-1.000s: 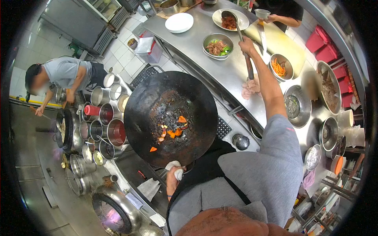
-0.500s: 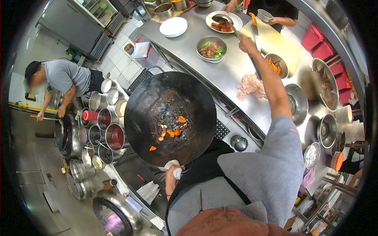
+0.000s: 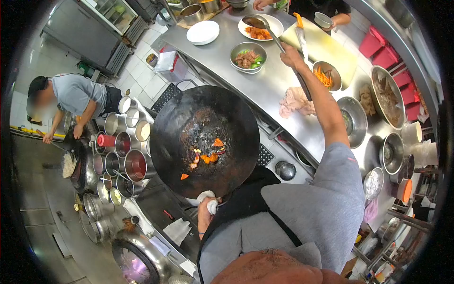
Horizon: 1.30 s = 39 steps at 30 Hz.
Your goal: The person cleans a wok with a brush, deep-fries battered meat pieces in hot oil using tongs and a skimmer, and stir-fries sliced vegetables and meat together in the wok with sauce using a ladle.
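With a white cloth [image 3: 206,195] around its handle, a large black wok [image 3: 189,109] is gripped by my left hand [image 3: 205,217]. Several orange pieces [image 3: 208,158] and other bits lie in the wok. My right hand [image 3: 292,57] is closed around a long-handled ladle [image 3: 274,38], its bowl over the edge of a white oval plate [image 3: 279,24] of reddish-orange food [image 3: 257,33]. Below that plate stands a metal bowl [image 3: 234,56] of meat and greens. An orange-handled knife [image 3: 301,35] lies on the cutting board [image 3: 321,40] beside my right hand.
A co-worker [image 3: 78,92] at the left works over another wok [image 3: 82,163]. Another person's hand [image 3: 339,20] holds a small bowl [image 3: 323,20]. Metal pots [image 3: 137,165] stand at left, a lit burner [image 3: 135,265] below. Raw meat [image 3: 295,102] and metal bowls [image 3: 352,120] sit on the counter.
The ladle has shifted slightly left and up on the plate. The co-worker's wok has tipped, showing white food. The small bowl held by the other person has moved slightly right.
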Available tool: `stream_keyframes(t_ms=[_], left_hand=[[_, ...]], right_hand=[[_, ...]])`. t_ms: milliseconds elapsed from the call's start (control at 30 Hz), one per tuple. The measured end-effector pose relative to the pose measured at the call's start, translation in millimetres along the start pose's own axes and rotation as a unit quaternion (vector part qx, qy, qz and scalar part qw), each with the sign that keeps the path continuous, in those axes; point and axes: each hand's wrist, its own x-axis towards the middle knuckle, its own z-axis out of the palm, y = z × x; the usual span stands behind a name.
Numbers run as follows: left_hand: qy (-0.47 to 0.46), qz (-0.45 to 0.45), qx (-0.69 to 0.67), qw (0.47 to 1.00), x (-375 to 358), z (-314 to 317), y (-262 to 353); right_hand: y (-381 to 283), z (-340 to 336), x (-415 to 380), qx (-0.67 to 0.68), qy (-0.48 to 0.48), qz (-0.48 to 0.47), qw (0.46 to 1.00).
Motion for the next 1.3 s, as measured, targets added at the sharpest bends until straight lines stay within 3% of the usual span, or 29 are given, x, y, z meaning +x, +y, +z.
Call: stream_keyframes(t_ms=[67,167,267,367,433,467,533,600,633,667,700,733,767,800,900,1000,1100,1167,1300], left_hand=[[0.005,-0.023,-0.020,1.000,-6,9,11],[0.000,-0.060,-0.059,0.996,-2,-1,4],[-0.008,-0.078,-0.078,0.994,-6,0,14],[-0.037,-0.085,-0.081,0.992,9,-16,1],[-0.031,-0.085,-0.106,0.990,17,-20,-8],[-0.009,-0.118,-0.110,0.987,22,-20,-12],[-0.025,-0.108,-0.122,0.986,21,-24,-16],[-0.038,-0.130,-0.107,0.985,23,-23,-8],[-0.037,-0.107,-0.097,0.989,19,-16,0],[-0.042,-0.099,-0.096,0.990,21,-18,-5],[-0.052,-0.090,-0.092,0.990,24,-19,-10],[-0.054,-0.088,-0.096,0.990,29,-18,-15],[-0.057,-0.087,-0.098,0.990,32,-19,-20],[-0.060,-0.085,-0.098,0.990,36,-20,-24],[-0.063,-0.052,-0.100,0.992,46,-23,-37],[-0.055,-0.067,-0.090,0.992,52,-23,-43],[-0.076,-0.043,-0.099,0.991,65,-21,-62],[-0.085,-0.025,-0.104,0.991,71,-16,-69],[-0.073,-0.045,-0.078,0.993,65,-15,-74]], right_hand=[[-11,-7,-10,0.004,0.003,-0.019,1.000],[3,16,-13,-0.012,0.100,-0.044,0.994],[-5,10,-13,0.015,0.077,0.000,0.997],[-34,-6,-28,0.119,0.039,0.109,0.986],[-51,-10,-42,0.207,0.096,0.181,0.957],[-39,-5,-45,0.212,0.127,0.133,0.960],[-84,-41,-99,0.336,0.006,0.133,0.932],[-165,-68,-173,0.377,-0.040,0.136,0.915],[-146,-59,-193,0.354,-0.100,0.111,0.923],[-151,-60,-219,0.329,-0.169,0.143,0.918],[-190,-66,-252,0.269,-0.174,0.180,0.930],[-198,-63,-274,0.255,-0.241,0.195,0.916],[-225,-56,-298,0.284,-0.227,0.273,0.891],[-233,-51,-311,0.332,-0.300,0.270,0.853],[-227,-12,-344,0.273,-0.382,0.272,0.840],[-223,27,-374,0.205,-0.352,0.265,0.874],[-237,45,-393,0.243,-0.366,0.293,0.849],[-256,52,-405,0.328,-0.373,0.362,0.789],[-274,63,-415,0.455,-0.415,0.374,0.694]])
